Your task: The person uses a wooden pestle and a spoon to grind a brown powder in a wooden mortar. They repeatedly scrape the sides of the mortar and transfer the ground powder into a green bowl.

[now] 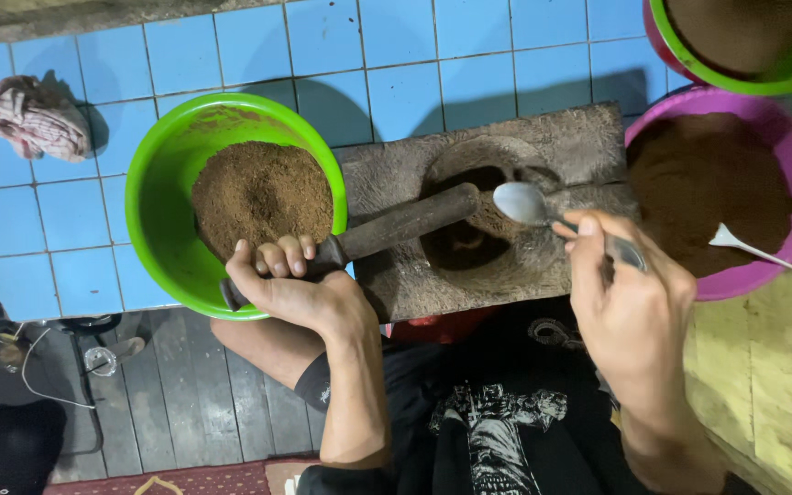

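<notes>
Over rough stone mortar, dark pestle, shiny metal spoon

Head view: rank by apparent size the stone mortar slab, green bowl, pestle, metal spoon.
1. stone mortar slab and green bowl: look close in size, so no ranking between them.
2. pestle, gripped by the left hand.
3. metal spoon, held in the right hand; its handle is partly hidden.

Rough stone mortar, glossy metal spoon, shiny plastic bowl, perhaps wooden pestle.
</notes>
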